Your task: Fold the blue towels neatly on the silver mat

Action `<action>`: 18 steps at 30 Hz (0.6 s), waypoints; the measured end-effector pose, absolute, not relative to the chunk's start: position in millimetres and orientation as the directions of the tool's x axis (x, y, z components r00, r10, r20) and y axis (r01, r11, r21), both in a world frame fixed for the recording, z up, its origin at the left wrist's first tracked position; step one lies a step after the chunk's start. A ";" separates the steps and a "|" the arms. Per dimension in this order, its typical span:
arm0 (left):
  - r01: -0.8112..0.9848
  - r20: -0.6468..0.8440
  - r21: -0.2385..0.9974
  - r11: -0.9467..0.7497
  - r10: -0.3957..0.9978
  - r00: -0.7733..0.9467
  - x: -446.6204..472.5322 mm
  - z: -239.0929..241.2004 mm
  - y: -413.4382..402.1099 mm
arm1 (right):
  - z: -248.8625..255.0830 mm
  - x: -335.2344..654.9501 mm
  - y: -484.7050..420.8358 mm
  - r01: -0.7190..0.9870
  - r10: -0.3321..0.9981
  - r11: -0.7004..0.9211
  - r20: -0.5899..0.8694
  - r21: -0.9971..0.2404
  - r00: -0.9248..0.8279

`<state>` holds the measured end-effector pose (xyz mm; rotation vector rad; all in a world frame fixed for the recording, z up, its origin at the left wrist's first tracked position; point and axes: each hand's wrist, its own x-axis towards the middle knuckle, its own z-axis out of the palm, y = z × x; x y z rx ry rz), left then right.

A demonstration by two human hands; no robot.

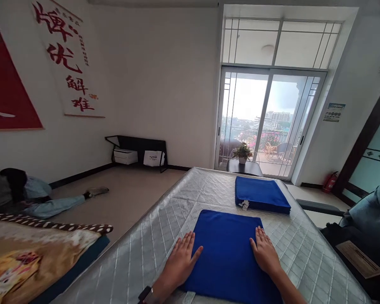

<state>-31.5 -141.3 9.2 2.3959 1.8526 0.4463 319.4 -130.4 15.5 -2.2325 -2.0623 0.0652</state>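
A flat blue fabric square lies in front of me on a silver quilted table cover. My left hand rests palm down along its left edge, fingers stretched out and thumb apart, with a dark band at the wrist. Along the right edge my right hand lies flat too, its thumb spread. Both hands touch the cloth without gripping it. A pale tag pokes out below its near left corner. Just beyond it sits a stack of similar blue fabric squares, with white tags at its near left corner.
A potted plant stands on a dark chair past the table's far end, by the sliding glass door. At left, a person sits beside a surface with a patterned blanket. Dark bags or clothing border the right side.
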 end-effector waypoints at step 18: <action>0.722 0.283 0.269 -0.637 0.769 0.573 198.1 15.7 -98.8 | 14.2 319.1 -133.9 0.990 0.988 -0.140 0.054 -0.033 0.142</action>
